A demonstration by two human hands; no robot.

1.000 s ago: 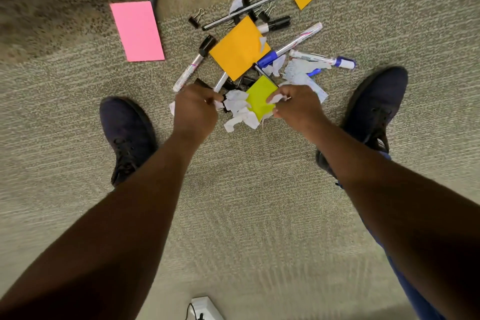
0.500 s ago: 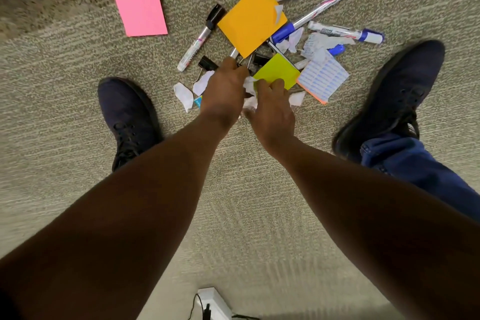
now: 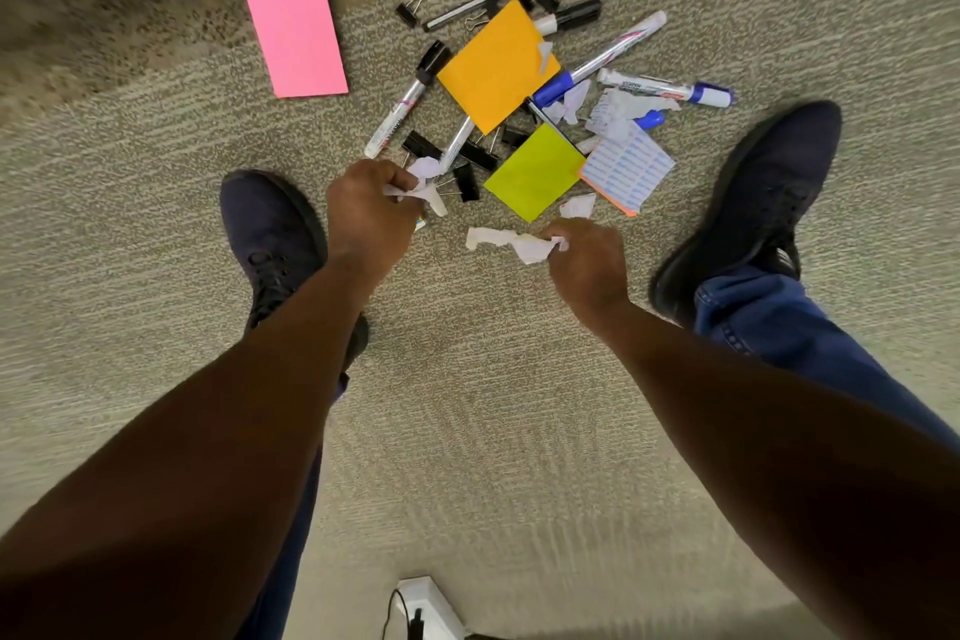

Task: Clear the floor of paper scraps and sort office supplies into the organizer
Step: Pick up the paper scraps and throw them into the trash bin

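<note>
left hand: arm stretched down, fingers curled on white scraps, left of green note | right hand: arm stretched down, crumpled strip pinched just below green note | markers, clips scattered above note on carpet

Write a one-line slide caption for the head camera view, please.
Left hand and right hand each grip white paper scraps above carpet strewn with markers.
</note>
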